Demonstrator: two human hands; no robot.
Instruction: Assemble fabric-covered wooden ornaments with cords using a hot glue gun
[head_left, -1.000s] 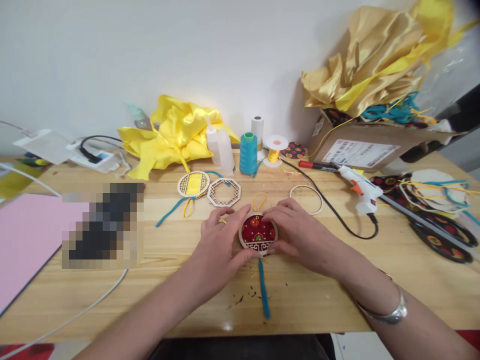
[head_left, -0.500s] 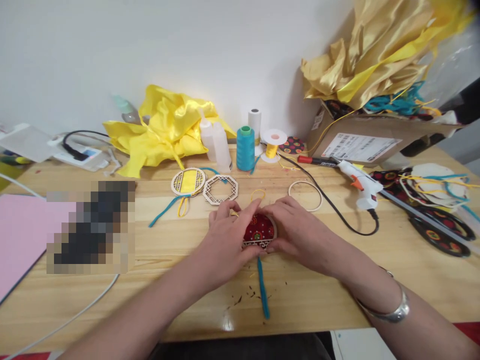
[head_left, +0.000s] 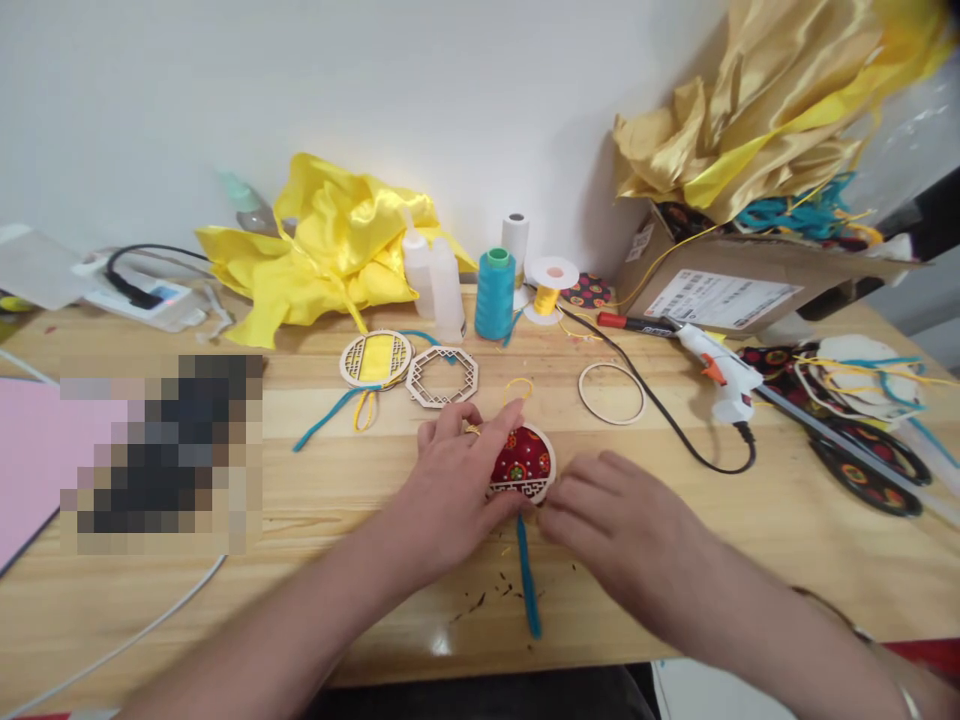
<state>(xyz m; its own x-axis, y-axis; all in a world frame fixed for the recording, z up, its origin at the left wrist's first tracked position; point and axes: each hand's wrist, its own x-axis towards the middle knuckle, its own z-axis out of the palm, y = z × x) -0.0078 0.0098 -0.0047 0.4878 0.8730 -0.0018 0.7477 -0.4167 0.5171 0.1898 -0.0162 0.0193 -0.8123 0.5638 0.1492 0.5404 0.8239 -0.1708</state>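
A round ornament (head_left: 529, 455) of dark red patterned fabric in a pale wooden ring lies on the table, with a fretwork strip across its lower part. My left hand (head_left: 465, 470) grips its left side, thumb at the lower rim and fingers along the upper left. A yellow loop (head_left: 520, 388) sticks out above it and a teal cord tail (head_left: 529, 585) hangs below. My right hand (head_left: 622, 530) is curled closed at the lower right rim; its fingertips are hidden, so what they pinch cannot be made out.
Behind the hands lie a yellow-centred round ornament (head_left: 376, 360), an octagonal lattice frame (head_left: 442, 377) and a thin wooden ring (head_left: 612, 393). Further back stand a teal thread spool (head_left: 495, 295) and squeeze bottles (head_left: 448, 290). A glue gun (head_left: 720, 370), its cord and scissors (head_left: 870, 465) lie right.
My right hand has slid down and right from the ornament's right side to its lower right rim, its fingers more curled. My left hand has kept its grip.
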